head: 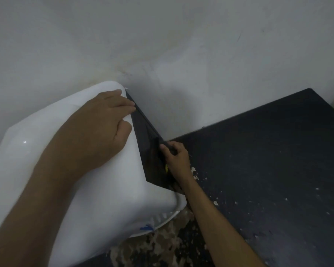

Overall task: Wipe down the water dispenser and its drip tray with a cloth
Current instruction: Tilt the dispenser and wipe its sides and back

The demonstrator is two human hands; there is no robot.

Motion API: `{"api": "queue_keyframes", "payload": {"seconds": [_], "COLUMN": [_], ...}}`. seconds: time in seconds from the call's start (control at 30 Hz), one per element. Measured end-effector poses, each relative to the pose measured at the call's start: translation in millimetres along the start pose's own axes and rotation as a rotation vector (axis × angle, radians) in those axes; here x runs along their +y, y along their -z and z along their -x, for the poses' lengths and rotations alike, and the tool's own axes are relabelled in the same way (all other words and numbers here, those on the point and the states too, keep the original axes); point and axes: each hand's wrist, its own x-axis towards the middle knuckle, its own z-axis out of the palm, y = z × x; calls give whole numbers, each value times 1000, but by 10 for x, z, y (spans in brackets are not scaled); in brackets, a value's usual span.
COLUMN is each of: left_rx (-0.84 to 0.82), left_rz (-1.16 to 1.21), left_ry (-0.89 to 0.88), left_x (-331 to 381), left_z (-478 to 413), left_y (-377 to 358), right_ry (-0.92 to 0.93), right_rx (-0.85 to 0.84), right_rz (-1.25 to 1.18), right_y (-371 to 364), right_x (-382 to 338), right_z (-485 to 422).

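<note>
Left grip (pixel 104 120) lies flat on the white dispenser (pixel 97 189) top, fingers straight. Right grip (pixel 176 160) is clamped on a dark cloth (pixel 171 149) against the black side panel (pixel 147 143). Blue front mark (pixel 147 227) unreadable.

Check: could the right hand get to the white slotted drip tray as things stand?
Probably yes: the white slotted drip tray sticks out uncovered near the right hand gripping a dark cloth, nothing visible between them.

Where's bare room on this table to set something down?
The black tabletop's far half, along the wall, is bare. It is crowded beside the dispenser, where the right hand grips a dark cloth. Paint flakes litter the near part.
</note>
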Motion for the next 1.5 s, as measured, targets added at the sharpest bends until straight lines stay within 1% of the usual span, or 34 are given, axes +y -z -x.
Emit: {"api": "queue_keyframes", "payload": {"seconds": [0.13, 0.27, 0.43, 0.53, 0.6, 0.67, 0.77, 0.87, 0.97, 1.07, 1.13, 1.17, 1.2, 1.33, 1.5], "left_rx": [-8, -1, 16, 27, 31, 36, 46, 39, 43, 38, 39, 39, 41, 47, 41], "left_rz": [0, -2, 12, 16, 21, 20, 12, 14, 17, 15, 16, 18, 20, 15, 23], "left_ry": [-7, -10, -1, 1, 0, -6, -18, -8, 1, -5, -6, -3, 1, -2, 4], "left_x": [-1, 0, 7, 19, 30, 34, 25, 1, 10, 20, 27, 30, 30, 33, 28], "left_z": [-5, 1, 11, 15, 17, 23, 25, 17, 7, 17, 24, 27, 30, 29, 21], "left_y": [2, 7, 4, 6, 4, 4, -3, -15, -14, 10, 16, 16, 15, 4, 5], "right_ry": [-61, -170, -252, -319, -296, -254, -138, 10, 203, 376, 516, 554, 555, 365, 187], "right_rx": [-18, 15, 26, 52, 72, 77, 53, -39, -114, -116, -97, -90, -87, -19, -27], "right_rz": [40, 118, 230, 153, 62, -29, -90, -176, -273, -321, -319, -304, -279, -132, -1], "right_y": [38, 140, 225, 269, 267, 231, 141, 68, 37, 16, 53, 85, 118, 217, 158], "right_x": [180, 331, 420, 344, 194, -37, -456, -926, -1240, -1179, -922, -753, -572, 31, 304], "right_z": [-63, -34, 108, 339, 496, 613, 721, 821, 868, 896, 897, 890, 867, 685, 299]}}
